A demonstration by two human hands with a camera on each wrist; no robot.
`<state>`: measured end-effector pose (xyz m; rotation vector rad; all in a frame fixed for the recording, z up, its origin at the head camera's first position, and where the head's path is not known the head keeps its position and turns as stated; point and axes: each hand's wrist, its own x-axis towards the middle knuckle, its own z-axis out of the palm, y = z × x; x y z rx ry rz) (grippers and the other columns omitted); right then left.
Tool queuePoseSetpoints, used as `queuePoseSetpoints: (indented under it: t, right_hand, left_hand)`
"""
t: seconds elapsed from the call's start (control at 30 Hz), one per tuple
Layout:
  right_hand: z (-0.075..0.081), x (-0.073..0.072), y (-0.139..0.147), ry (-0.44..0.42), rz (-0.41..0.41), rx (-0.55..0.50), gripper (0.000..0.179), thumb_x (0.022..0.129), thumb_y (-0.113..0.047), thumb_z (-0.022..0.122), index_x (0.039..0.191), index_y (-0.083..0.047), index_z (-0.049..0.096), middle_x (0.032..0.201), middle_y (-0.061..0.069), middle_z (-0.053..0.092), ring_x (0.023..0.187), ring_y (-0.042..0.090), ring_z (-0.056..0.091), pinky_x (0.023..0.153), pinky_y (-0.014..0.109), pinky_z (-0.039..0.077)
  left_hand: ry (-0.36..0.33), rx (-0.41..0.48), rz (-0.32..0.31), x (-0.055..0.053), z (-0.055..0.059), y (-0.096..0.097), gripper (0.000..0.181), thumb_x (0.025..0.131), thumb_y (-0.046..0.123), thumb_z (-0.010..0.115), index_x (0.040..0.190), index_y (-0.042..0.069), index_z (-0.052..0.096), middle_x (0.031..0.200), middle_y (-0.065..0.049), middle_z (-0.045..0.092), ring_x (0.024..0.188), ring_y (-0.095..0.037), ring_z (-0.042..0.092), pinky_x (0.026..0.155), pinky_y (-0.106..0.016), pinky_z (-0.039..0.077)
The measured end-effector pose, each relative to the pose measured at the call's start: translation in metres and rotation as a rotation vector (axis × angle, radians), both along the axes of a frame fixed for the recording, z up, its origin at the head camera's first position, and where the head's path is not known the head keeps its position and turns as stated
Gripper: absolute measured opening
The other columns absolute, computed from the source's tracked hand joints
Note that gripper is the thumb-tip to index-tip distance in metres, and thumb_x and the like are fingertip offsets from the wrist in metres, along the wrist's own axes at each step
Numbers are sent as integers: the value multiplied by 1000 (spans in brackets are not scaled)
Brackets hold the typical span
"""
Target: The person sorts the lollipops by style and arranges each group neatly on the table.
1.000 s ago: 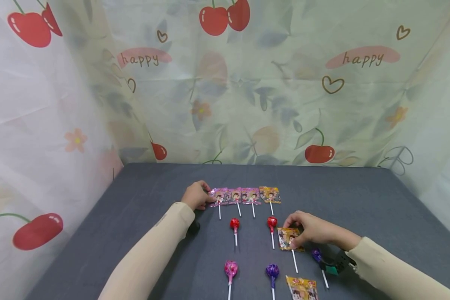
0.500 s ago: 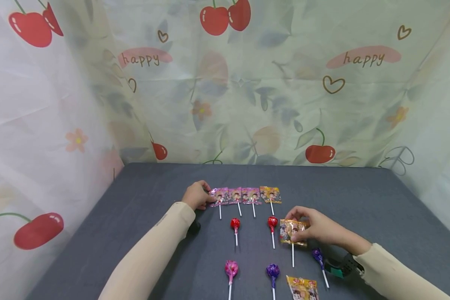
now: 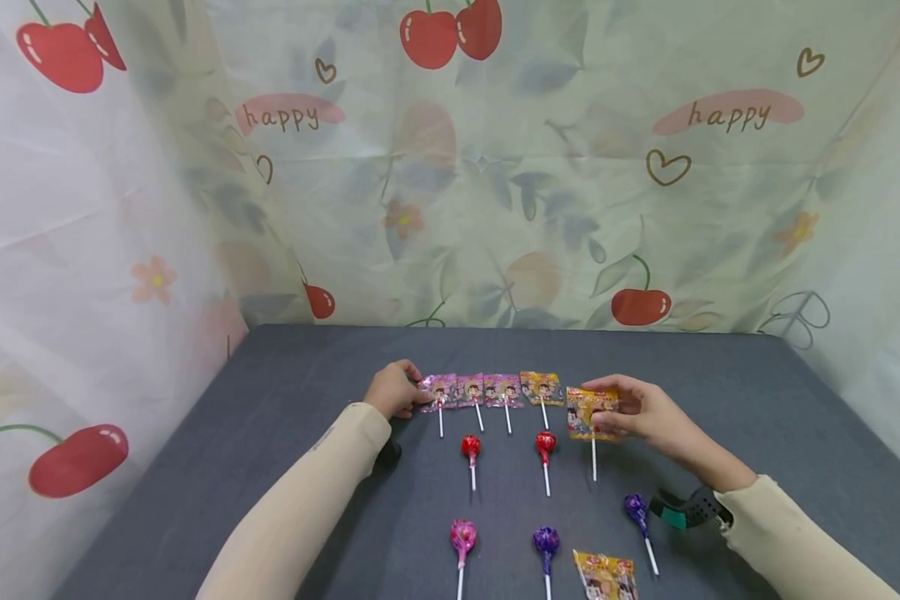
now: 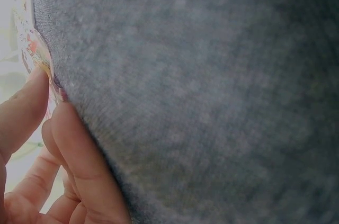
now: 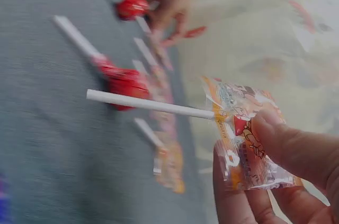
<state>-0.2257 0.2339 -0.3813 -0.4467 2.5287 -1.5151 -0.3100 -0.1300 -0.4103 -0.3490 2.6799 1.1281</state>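
My right hand (image 3: 645, 410) pinches an orange-wrapped lollipop (image 3: 583, 417) between thumb and fingers, its white stick pointing down toward me. In the right wrist view the clear-and-orange wrapper (image 5: 241, 150) is raised off the table. At the left end of the back row, my left hand (image 3: 395, 390) pinches the edge of a pink-wrapped lollipop (image 3: 439, 392). Thumb and forefinger meet at that wrapper (image 4: 41, 49) in the left wrist view. Two more pink-wrapped lollipops, including the third one (image 3: 502, 391), and an orange-wrapped lollipop (image 3: 542, 389) continue the row rightward.
In front of the row lie two red lollipops, a left one (image 3: 470, 447) and a right one (image 3: 545, 444). Nearer me are a pink lollipop (image 3: 462, 537), a purple lollipop (image 3: 546, 542), another purple lollipop (image 3: 636, 510) and an orange wrapper (image 3: 606, 575). A patterned curtain (image 3: 480, 208) hangs behind the dark table (image 3: 315, 350).
My right hand has lifted the orange-wrapped lollipop and carried it away from me, toward the right end of the back row. The left hand has stayed in place.
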Motion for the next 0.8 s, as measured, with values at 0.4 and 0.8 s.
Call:
queuePoseSetpoints:
  t: [0.4,0.8]
  right_hand:
    - [11,-37,7,-14,-172,-75,52,95,-19,63,133,4,37,119,17,66,85,0,65,78,30,57]
    - [-24,-77,11,-71,-221,98,50,92,-20,67,129,7,48,111,21,62,83,11,60,74,30,56]
  left_hand:
    - [-6,3,6,-1,0,0,36,77,19,83,104,10,60,82,-9,58,55,-15,50,44,-23,46]
    - [-16,19,7,-2,0,0,36,77,19,83,104,10,60,83,-8,58,54,-15,50,45,-24,46]
